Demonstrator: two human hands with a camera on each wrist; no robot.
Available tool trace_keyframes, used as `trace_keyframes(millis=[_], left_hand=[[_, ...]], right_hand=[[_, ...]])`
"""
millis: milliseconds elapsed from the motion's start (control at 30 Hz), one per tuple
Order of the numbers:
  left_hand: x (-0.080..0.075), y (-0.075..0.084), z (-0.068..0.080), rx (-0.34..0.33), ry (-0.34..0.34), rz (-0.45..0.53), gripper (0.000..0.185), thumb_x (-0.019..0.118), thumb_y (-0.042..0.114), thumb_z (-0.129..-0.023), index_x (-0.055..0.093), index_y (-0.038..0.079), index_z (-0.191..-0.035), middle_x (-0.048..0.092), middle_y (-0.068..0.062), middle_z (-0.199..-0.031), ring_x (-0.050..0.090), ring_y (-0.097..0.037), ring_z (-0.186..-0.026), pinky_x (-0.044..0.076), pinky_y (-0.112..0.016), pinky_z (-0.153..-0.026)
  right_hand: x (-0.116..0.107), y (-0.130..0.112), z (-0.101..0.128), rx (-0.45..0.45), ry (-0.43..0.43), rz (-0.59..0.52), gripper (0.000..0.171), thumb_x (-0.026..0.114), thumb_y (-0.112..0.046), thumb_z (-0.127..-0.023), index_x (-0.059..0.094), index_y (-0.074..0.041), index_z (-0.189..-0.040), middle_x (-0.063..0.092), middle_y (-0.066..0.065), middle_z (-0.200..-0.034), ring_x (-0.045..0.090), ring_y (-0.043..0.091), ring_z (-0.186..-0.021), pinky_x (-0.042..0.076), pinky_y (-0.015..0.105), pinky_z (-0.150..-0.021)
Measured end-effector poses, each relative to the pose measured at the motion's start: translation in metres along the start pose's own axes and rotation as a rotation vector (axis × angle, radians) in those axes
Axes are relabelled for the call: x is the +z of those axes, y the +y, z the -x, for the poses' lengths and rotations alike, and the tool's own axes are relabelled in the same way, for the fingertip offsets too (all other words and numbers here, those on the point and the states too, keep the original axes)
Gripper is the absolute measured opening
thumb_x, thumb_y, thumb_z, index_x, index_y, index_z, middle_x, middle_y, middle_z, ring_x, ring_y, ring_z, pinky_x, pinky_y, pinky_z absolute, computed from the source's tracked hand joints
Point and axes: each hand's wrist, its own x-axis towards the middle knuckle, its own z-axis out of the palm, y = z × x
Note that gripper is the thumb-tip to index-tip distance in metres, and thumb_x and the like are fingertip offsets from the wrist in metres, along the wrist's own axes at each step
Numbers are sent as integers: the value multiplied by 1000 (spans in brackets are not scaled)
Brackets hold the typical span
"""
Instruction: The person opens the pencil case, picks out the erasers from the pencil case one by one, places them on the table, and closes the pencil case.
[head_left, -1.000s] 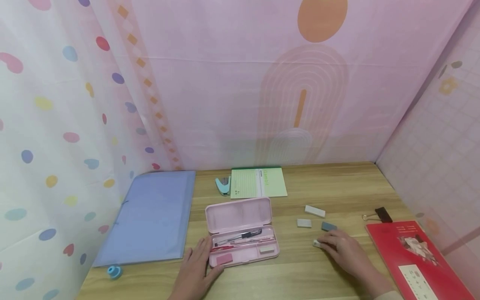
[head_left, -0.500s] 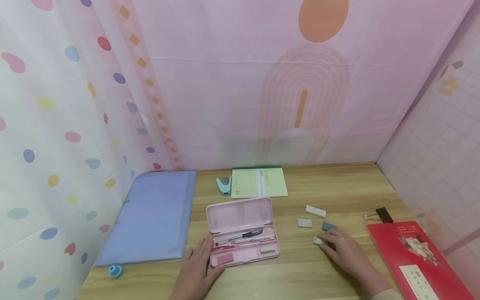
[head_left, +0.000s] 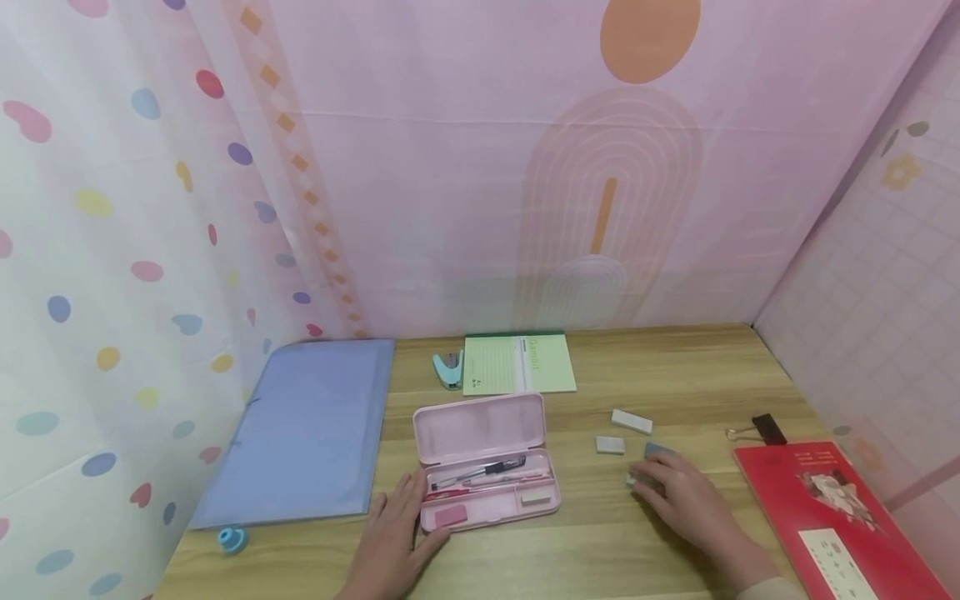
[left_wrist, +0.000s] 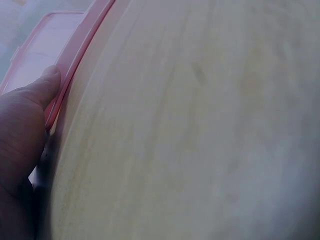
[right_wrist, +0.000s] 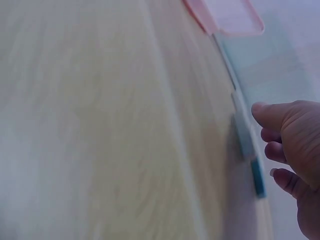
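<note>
In the head view, a pink pencil case (head_left: 480, 429) lies unfolded, holding several pens (head_left: 487, 471), a pink eraser (head_left: 451, 515) and a whitish eraser (head_left: 536, 499). My left hand (head_left: 386, 542) rests against its left end, fingers straight, thumb (left_wrist: 47, 82) touching the front edge. At the right, my right hand (head_left: 693, 508) hovers over a small white eraser (head_left: 632, 480), mostly covered by the fingers. Beyond the fingertips is a blue eraser (head_left: 657, 450), partly hidden. In the right wrist view, nothing shows between thumb and loosely bent fingers. Two pale erasers, one longer (head_left: 632, 422), one shorter (head_left: 610, 445), lie farther back.
A blue folder (head_left: 300, 433) lies at the left, with a small blue round piece (head_left: 232, 541) before it. Behind the case are a light-blue stapler (head_left: 449, 370) and a green notepad (head_left: 519, 364). A red booklet (head_left: 832, 508) and black binder clip (head_left: 768, 429) lie at the right.
My right hand has shifted slightly forward, so its fingers now cover more of the small white eraser and part of the blue one. The left hand stays in place.
</note>
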Motion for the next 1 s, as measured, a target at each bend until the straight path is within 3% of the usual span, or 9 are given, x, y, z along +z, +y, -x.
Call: trace_keyframes(millis=[233,600,833,1000], left_hand=[[-1,0,0,27,27,0,91,47,69,-88,26,9,-152,31,-7,-155,28,-29,-141,16,-55,-114],[0,0,-1,5,-4,11,92,44,70,-88,22,10,-154,27,-7,-156,26,-29,-142,13,-56,-115],[1,-2,-1,14,6,12,91,45,70,-88,22,11,-154,29,-8,-156,26,-29,-142,13,-57,-114],[2,-2,0,17,9,15,91,46,69,-88,22,10,-154,28,-8,-156,26,-30,-142,13,-57,-114]], right_hand=[[-1,-29,-20,-155,62,-21,32,84,-18,-73,75,-14,-103,67,-3,-99,61,14,-93,55,37,-81],[25,-84,-47,-286,-156,-129,16,73,-28,-86,75,-20,-99,66,-10,-98,58,8,-94,53,31,-82],[40,-95,-53,-361,-210,-137,12,72,-24,-87,76,-21,-98,67,-11,-95,58,6,-90,52,25,-80],[43,-96,-55,-349,-256,-134,14,71,-24,-88,76,-21,-100,67,-12,-95,58,5,-89,51,24,-80]])
